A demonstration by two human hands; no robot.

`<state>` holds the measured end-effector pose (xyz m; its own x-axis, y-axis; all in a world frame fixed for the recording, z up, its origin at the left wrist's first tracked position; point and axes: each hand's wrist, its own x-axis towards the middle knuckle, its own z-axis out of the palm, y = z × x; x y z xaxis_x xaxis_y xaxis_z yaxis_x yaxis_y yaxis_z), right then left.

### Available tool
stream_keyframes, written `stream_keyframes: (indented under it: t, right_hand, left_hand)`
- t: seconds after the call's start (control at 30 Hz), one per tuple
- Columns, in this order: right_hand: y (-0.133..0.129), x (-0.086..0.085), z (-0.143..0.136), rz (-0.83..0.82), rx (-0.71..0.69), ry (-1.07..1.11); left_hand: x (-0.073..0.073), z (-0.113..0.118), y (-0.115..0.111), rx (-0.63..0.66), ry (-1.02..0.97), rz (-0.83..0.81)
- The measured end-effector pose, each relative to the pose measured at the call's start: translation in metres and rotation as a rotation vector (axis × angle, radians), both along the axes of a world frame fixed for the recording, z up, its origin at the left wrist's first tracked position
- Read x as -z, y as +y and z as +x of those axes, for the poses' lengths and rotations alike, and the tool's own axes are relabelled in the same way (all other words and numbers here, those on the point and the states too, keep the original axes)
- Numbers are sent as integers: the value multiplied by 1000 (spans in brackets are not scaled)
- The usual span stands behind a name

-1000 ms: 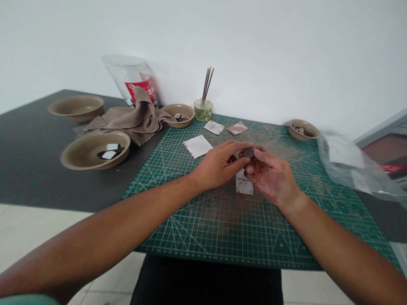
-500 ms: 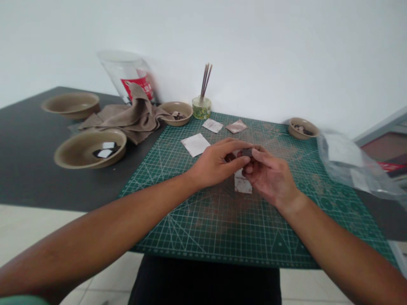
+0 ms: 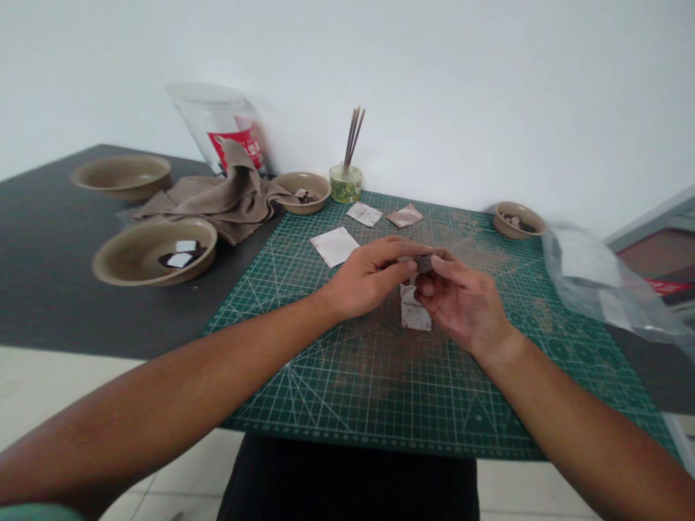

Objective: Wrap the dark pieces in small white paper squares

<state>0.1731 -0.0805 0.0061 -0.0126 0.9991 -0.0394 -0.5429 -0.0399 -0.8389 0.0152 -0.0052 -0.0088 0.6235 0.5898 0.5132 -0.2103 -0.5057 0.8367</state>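
A small dark brown block (image 3: 423, 263) is pinched between the fingertips of both hands above the cutting mat. My left hand (image 3: 372, 275) closes on its left side, with thumb and forefinger at the piece. From the right, my right hand (image 3: 461, 300) grips it between thumb and fingers, the other fingers curled below. Under the hands lies a white, brown-smudged paper square (image 3: 415, 317), partly covered by them. Beyond the left hand rests a larger white square (image 3: 334, 247). Two smudged squares, one pale (image 3: 364, 213) and one brownish (image 3: 405, 215), lie farther back.
The green cutting mat (image 3: 347, 391) carries brown dust. To the left are a bowl with dark and white pieces (image 3: 116, 260), another bowl (image 3: 122, 177), a brown cloth (image 3: 217, 202) and a clear bin (image 3: 200, 116). A reed diffuser (image 3: 346, 184), small bowls (image 3: 520, 228) and plastic bag (image 3: 586, 268) stand around.
Both hands stay in nearly the same place over the mat. My left thumb has drawn back slightly to the left, and the block shows at a slightly different tilt.
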Motion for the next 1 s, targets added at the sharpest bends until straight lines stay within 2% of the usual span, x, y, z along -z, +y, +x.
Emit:
stream_keyframes:
  t: [0.13,0.33,0.53,0.63,0.8,0.93,1.0]
  right_hand:
    - [0,0,0,0,-3,4]
    - [-2,-2,0,-39,8,14]
    - [-2,-3,-1,-44,5,14]
    - [-2,-3,-2,-42,7,15]
    - [-3,-3,-2,-41,2,18]
    - [-3,-3,-2,-38,-3,1]
    - [-3,-3,-3,-38,6,-10]
  left_hand:
    - [-1,2,-3,-40,16,-71]
    - [-1,5,-1,-369,148,-6]
    - [-5,3,1,-575,243,4]
    - [-6,3,0,-564,256,-8]
    - [-3,6,0,-413,171,-96]
    - [-2,6,2,-416,151,-115]
    - [-3,5,2,-465,173,-121]
